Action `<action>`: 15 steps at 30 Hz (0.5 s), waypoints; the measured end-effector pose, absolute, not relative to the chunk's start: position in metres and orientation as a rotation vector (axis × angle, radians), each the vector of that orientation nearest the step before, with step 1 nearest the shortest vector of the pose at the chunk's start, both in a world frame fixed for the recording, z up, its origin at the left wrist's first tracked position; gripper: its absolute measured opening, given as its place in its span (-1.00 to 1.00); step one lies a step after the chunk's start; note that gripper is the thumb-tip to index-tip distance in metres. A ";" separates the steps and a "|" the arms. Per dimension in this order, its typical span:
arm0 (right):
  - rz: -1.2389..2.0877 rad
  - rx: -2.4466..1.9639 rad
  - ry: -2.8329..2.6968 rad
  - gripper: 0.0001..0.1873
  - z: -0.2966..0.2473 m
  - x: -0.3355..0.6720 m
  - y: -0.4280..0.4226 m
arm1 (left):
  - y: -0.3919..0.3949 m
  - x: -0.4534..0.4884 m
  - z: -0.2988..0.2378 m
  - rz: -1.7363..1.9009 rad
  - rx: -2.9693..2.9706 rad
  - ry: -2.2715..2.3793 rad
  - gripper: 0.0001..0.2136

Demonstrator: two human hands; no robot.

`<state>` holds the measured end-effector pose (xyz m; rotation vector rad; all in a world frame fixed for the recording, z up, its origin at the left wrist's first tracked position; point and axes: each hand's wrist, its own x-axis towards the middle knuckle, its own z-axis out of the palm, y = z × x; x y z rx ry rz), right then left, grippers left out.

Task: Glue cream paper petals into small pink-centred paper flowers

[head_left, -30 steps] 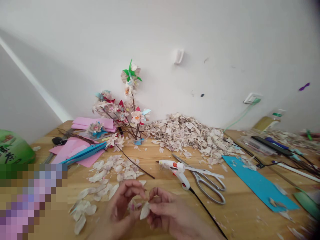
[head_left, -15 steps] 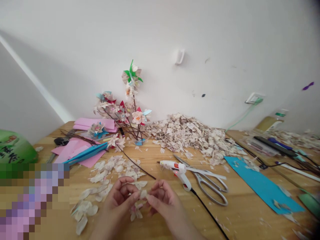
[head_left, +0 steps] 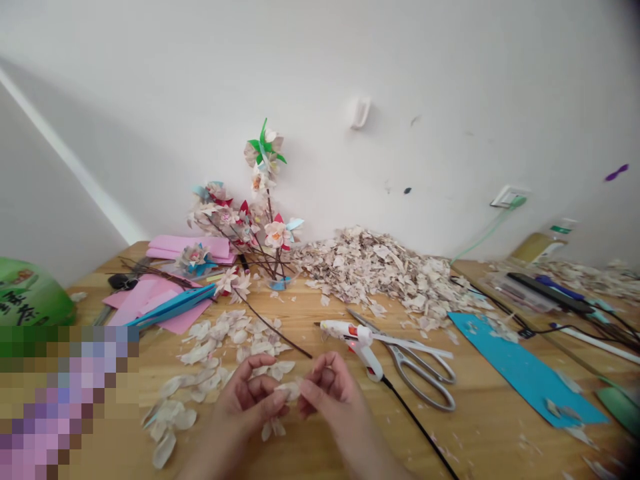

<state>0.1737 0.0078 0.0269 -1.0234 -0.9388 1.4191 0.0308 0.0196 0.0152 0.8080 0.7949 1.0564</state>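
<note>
Vs 1 s ago: pale petal [head_left: 289, 389] was on the right fingers, tip pointing down; now it's up between both hands, lying roughly crosswise. Half a second ago it was already between the hands but showed smaller; more of its face shows now. Pink of the small petal cluster [head_left: 273, 429] below was visible then, now out of sight behind the left thumb. Glue gun [head_left: 364, 343] and scissors [head_left: 397, 360] look unmoved on the table [head_left: 475, 400].

Hands: both at near centre, facing each other. Left hand [head_left: 253, 393] has fingers curled, thumb tip meeting them at petal's left end. Right hand [head_left: 327, 390] pinches the right end, thumb and index, other fingers bent under. Narrow grip on both. Can't tell whether the cluster is held or lies on the table.

Containers: clear cup [head_left: 279, 285] with blue at its base, far, left of the petal heap [head_left: 380, 267], holds stemmed flowers [head_left: 277, 235]. Clear tray [head_left: 520, 298] far right, contents hard to make out, black bar [head_left: 550, 293] over its edge. Bottle [head_left: 537, 250] behind it, tilted in view, yellowish liquid inside. Green package [head_left: 33, 293] at left, contents not visible.
</note>
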 end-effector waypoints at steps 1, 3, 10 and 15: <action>1.413 -1.054 -0.982 -0.57 0.029 0.180 0.008 | 0.020 0.030 0.015 1.064 0.787 0.793 -0.57; 1.384 -1.157 -1.118 -0.61 0.034 0.200 0.007 | 0.020 0.029 0.016 1.079 0.751 0.787 -0.59; 0.688 -2.015 -1.816 -0.73 0.037 0.305 0.005 | 0.023 0.027 0.018 1.085 0.782 0.812 -0.58; 0.443 -1.960 -1.723 -0.55 0.025 0.311 0.027 | 0.023 0.026 0.020 1.072 0.777 0.850 -0.55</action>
